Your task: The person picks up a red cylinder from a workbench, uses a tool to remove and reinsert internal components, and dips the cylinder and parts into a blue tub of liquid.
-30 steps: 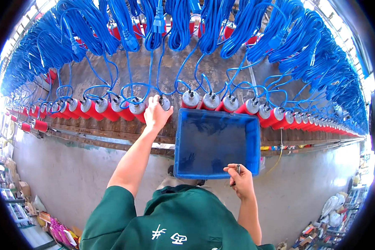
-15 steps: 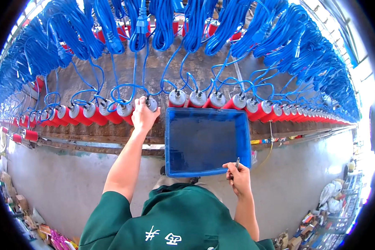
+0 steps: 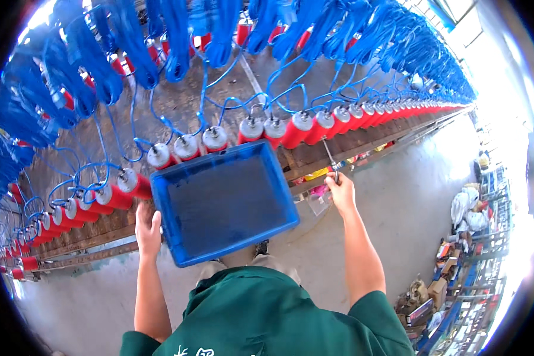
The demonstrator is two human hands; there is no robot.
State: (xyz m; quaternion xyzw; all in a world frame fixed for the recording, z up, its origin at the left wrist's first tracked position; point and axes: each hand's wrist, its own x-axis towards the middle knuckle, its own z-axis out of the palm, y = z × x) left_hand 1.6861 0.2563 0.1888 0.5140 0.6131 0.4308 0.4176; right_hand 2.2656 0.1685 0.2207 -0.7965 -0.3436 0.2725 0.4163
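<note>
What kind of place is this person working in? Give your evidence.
Probably a factory assembly line: a long bench carries a row of red cylinders wired with blue cables, and boxes sit on the concrete floor.

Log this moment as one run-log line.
left hand: grips blue tray edge | right hand: holds thin metal tool | ahead: row of red cylinders, blue cables

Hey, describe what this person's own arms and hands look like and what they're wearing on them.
Both hands are bare: no gloves, rings or watch show on the left hand or the right hand. The forearms are uncovered too. Short dark green sleeves of a work shirt end near the elbows, and white printed markings sit on the shirt's chest.
</note>
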